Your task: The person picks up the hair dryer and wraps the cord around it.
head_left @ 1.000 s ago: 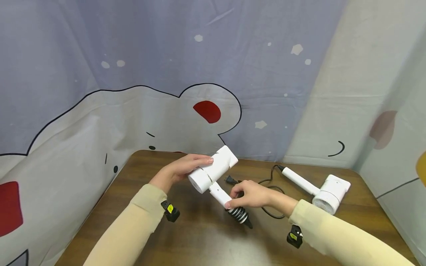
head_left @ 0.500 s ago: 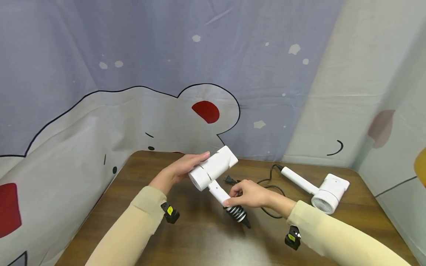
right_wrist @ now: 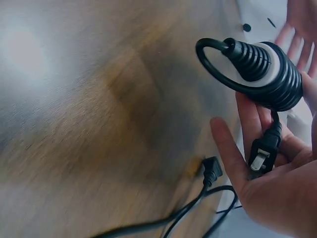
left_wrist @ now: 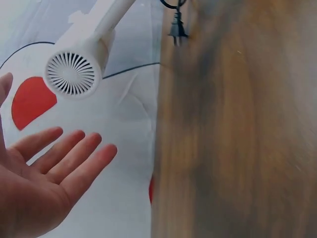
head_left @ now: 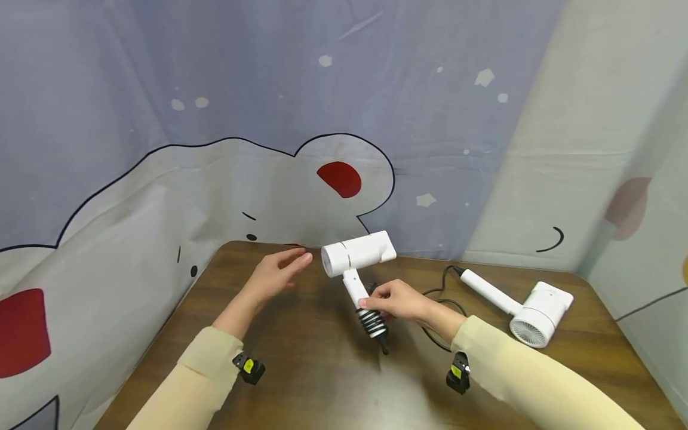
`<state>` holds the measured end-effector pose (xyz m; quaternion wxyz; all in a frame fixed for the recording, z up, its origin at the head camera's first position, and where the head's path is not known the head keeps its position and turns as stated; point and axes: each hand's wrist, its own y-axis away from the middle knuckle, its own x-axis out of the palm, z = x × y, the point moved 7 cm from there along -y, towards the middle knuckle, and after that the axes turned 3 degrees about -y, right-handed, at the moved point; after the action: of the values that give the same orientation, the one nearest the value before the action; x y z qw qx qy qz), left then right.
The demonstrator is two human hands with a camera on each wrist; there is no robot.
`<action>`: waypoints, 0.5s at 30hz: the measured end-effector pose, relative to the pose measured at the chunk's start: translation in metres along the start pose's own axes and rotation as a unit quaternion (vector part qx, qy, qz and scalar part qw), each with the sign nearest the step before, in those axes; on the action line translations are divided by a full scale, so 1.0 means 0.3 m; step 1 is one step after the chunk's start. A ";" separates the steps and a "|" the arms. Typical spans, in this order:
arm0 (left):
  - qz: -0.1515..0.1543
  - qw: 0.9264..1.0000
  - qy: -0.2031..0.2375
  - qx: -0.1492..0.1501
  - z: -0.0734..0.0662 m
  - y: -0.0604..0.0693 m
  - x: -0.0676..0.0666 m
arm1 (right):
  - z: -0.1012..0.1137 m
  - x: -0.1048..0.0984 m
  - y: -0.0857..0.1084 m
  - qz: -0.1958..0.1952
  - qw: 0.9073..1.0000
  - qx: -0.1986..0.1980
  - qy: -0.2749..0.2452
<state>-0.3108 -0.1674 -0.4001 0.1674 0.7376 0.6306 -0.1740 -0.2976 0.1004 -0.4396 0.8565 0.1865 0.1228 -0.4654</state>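
Note:
A white hair dryer [head_left: 362, 251] is held above the table by my right hand [head_left: 400, 300], whose thumb and fingers grip its handle. Black cord [head_left: 372, 322] is wound in several turns round the handle's lower end. In the right wrist view the wound cord [right_wrist: 285, 84] shows close up, with its plug [right_wrist: 262, 153] against the palm. My left hand [head_left: 274, 275] is off the dryer, just left of its round grille end, fingers spread and holding nothing. The left wrist view shows that hand [left_wrist: 54, 178] below the grille [left_wrist: 73, 74].
A second white hair dryer [head_left: 540, 313] lies on the right of the wooden table [head_left: 322, 382], its black cord [head_left: 445, 343] loosely looped beside my right forearm. Its plug [right_wrist: 212, 171] shows in the right wrist view. A patterned curtain [head_left: 258, 191] hangs behind the table.
My left hand has let go of the dryer's body and moved down and left. The dryer, still in my right hand, has turned more level and shifted slightly right.

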 end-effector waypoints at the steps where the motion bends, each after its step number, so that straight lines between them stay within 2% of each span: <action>1: -0.010 1.000 -0.026 0.007 0.009 0.013 -0.009 | -0.005 0.002 -0.011 -0.006 1.000 0.010 -0.015; 5: -0.047 0.992 -0.112 0.028 0.055 0.064 -0.036 | -0.021 0.015 -0.061 -0.035 0.998 0.037 -0.047; 9: -0.063 0.983 -0.168 0.039 0.101 0.108 -0.046 | -0.028 0.046 -0.114 -0.061 0.994 0.048 -0.072; 15: -0.086 0.960 -0.258 0.057 0.130 0.158 -0.040 | -0.044 0.109 -0.177 -0.083 0.989 0.063 -0.109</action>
<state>-0.2675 -0.2031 -0.4276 0.2664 0.6186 0.6162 -0.4082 -0.3253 0.0552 -0.4748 0.8097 0.1772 0.0148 -0.5592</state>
